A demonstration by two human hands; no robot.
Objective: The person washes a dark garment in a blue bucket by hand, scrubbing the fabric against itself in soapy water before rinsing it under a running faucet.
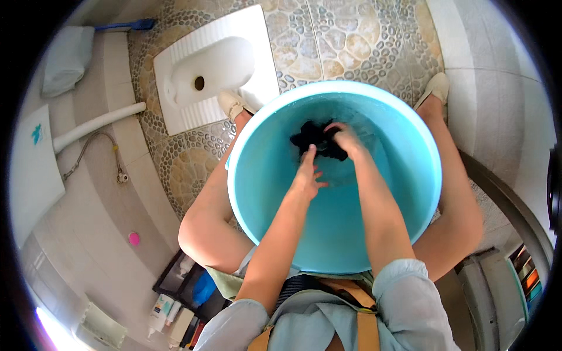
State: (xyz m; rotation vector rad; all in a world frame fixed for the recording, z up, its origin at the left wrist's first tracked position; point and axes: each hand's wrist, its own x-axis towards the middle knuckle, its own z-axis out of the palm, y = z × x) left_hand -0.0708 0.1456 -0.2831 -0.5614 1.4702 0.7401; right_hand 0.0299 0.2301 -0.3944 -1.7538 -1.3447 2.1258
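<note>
A large turquoise plastic tub (263, 206) stands between my knees, with some water in its bottom. A wet black cloth (309, 136) lies bunched in that water toward the far side. My right hand (345, 138) has its fingers curled over the right part of the cloth and grips it. Just below the cloth is my left hand (308, 177), its fingers spread and nothing in them. One of its digits points up to the cloth's lower edge; whether it touches is hard to tell.
A white squat toilet (210, 70) is set in the pebble-patterned floor (347, 39) beyond the tub. Along the left wall are a white pipe (101, 125), a hose (94, 140) and a dark shelf (175, 272) with bottles. A dark curved edge (505, 197) runs at right.
</note>
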